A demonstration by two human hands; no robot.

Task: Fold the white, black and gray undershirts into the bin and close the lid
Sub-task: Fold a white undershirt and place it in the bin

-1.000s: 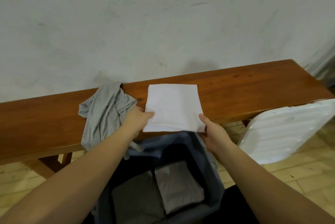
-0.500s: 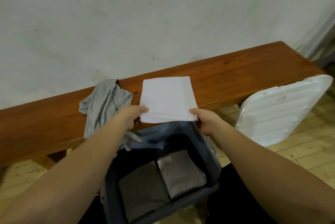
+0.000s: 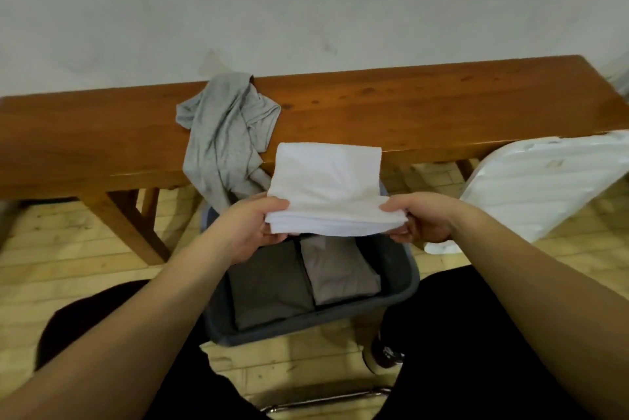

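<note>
The left hand (image 3: 253,229) and right hand (image 3: 417,220) each pinch a near corner of the folded white undershirt (image 3: 326,188), keeping it flat above the bin (image 3: 405,278). The gray undershirt (image 3: 226,134), unfolded, lies on the worktop (image 3: 425,113) at eleven o'clock; the lid (image 3: 531,191) leans at three o'clock.

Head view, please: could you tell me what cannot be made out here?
- Bin far end: hidden by the white shirt.
- Lid: cut off by the right edge.
- Gray shirt lower end: behind the left hand.
- Right hand fingers: under the shirt.

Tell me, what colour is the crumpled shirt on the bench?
Light gray, seen in the head view.
</note>
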